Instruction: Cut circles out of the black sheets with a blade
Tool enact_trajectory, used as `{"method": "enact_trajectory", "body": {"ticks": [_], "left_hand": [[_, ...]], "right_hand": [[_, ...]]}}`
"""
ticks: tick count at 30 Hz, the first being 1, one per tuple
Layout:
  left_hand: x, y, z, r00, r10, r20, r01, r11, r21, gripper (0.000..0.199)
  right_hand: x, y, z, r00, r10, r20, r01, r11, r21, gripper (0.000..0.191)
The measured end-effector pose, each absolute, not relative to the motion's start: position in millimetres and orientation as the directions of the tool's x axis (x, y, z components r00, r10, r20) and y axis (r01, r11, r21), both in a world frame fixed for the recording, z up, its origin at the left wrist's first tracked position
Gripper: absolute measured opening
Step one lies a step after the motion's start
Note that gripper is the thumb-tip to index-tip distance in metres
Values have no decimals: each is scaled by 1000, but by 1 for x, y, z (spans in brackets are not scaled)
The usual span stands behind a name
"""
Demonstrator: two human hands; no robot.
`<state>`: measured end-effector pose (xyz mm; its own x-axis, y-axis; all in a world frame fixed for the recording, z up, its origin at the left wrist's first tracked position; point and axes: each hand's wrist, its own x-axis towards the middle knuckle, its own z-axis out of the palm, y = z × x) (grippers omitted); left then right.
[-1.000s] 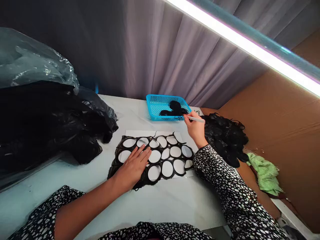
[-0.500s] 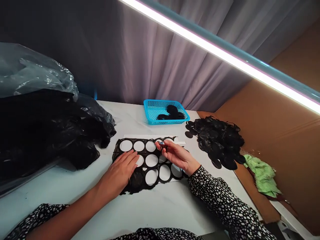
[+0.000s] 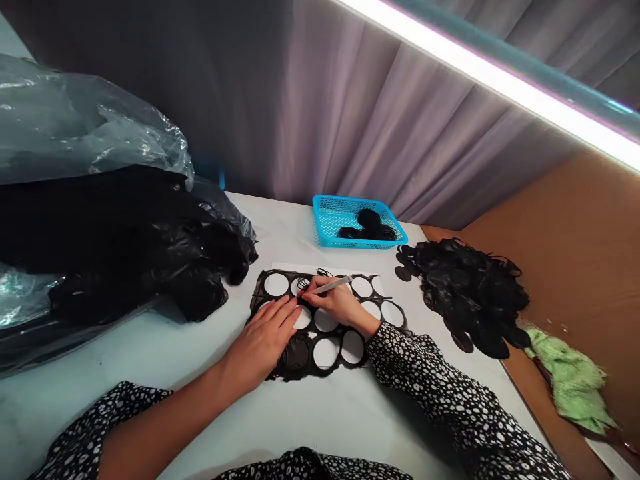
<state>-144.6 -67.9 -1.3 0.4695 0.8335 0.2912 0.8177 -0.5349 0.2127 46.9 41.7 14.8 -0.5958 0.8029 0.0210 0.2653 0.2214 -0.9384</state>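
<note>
A black sheet of thin, mesh-like material (image 3: 309, 361) with rows of round openings lies on the table, white showing through most of the circles. My left hand (image 3: 265, 333) rests flat on its left part, fingers stretched out and close together. Beside its fingertips, my right hand (image 3: 336, 301) pinches a slim silver pen-like tool (image 3: 333, 285), whose handle slants up to the right. The tool's tip is hidden by the fingers. Thin black loops (image 3: 303, 284) show near the right fingertips. One dark circle (image 3: 296, 353) in the front row still has black material in it.
A blue mesh basket (image 3: 320, 235) holding black round pieces stands at the back. To the right lies a heap of black discs (image 3: 465, 287), with a green cloth (image 3: 570, 380) beyond it. Black material (image 3: 125, 227) and clear plastic (image 3: 100, 127) fill the left side. A bright tube light (image 3: 480, 73) crosses above.
My right hand has moved left and down, close to my left fingertips, and the tool now slants up over it. The left hand stays on the sheet. The whole view has shifted.
</note>
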Motion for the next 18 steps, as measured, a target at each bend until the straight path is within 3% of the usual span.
{"method": "enact_trajectory", "body": {"ticks": [9, 14, 18], "left_hand": [[-143, -67, -2, 475, 839, 266, 828, -529, 186, 39], [-144, -68, -3, 462, 848, 259, 830, -516, 212, 40], [-144, -68, 0, 468, 848, 247, 825, -520, 221, 40]], "right_hand": [[47, 37, 15, -587, 808, 54, 317, 292, -902, 22], [46, 35, 15, -614, 780, 123, 370, 422, -827, 17], [47, 33, 17, -593, 796, 121, 339, 383, -859, 18]]}}
